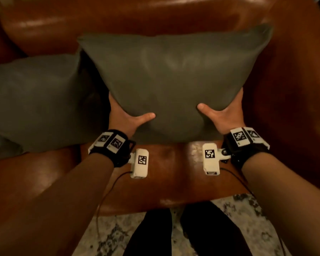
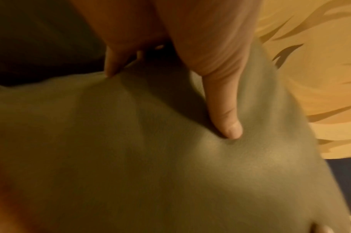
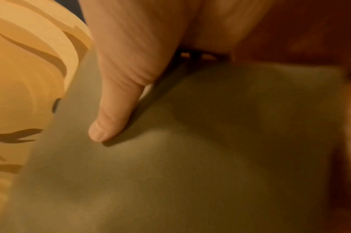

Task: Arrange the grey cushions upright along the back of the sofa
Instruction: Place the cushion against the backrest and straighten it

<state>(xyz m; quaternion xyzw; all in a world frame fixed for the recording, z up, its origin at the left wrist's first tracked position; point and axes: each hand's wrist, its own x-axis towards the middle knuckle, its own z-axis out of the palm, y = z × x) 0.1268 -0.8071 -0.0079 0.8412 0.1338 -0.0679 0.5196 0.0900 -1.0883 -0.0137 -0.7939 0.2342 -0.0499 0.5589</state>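
Grey cushions [image 1: 166, 80], 2; both hands [image 1: 126, 117] grip 1.

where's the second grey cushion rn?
Head view, left side: the second grey fabric cushion lies on the brown leather sofa, beside the held grey cushion.

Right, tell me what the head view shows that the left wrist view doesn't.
Only the head view shows the second grey cushion to the left, the brown sofa back, the right hand and the patterned rug. Only the left wrist view shows the thumb denting the fabric up close. Both show the left hand gripping the held cushion.
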